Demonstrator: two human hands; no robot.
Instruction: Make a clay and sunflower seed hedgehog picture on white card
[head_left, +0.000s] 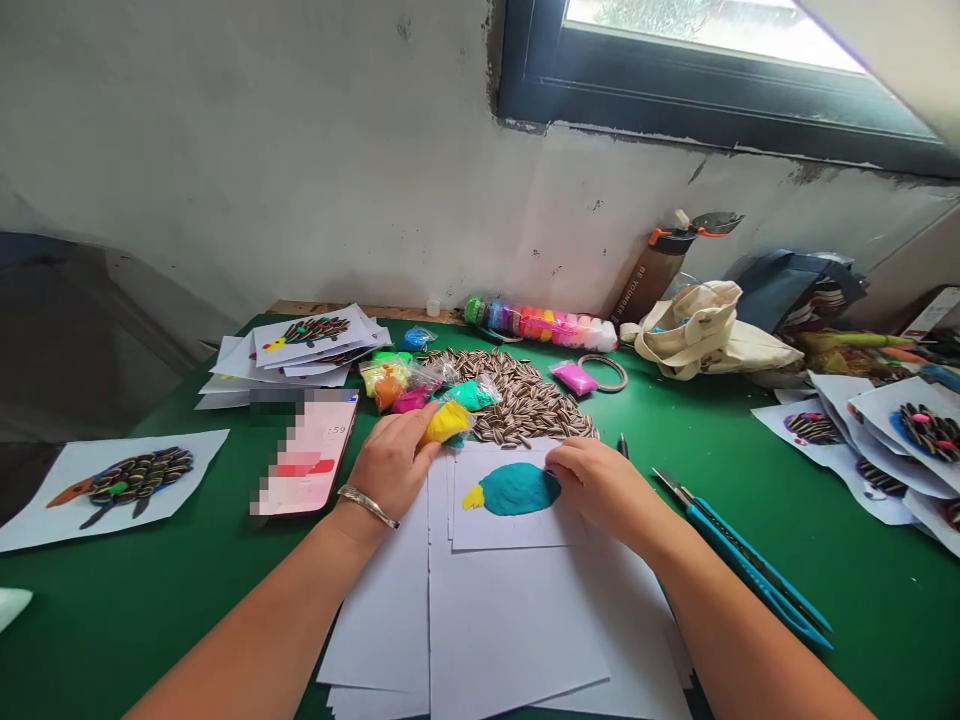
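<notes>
My left hand (396,452) is closed around the near side of a bag of yellow clay (448,424), just above the paper. My right hand (604,490) pinches a small dark thing, apparently a sunflower seed (552,473), at the right end of a flattened teal clay oval (517,490). A yellow clay head (473,498) joins the oval's left end, and faint pencil lines show below it. This clay figure lies on a small white sheet (495,537) on top of larger white paper (510,620). My right fingers partly cover the oval's tip.
Behind the paper lies a heap of sunflower seeds (525,395) with several clay bags. A phone (311,455) and seed pictures (139,485) lie left. To the right are a blue craft knife (750,565), a tape ring (611,373), a cloth bag (697,330) and more pictures (877,450).
</notes>
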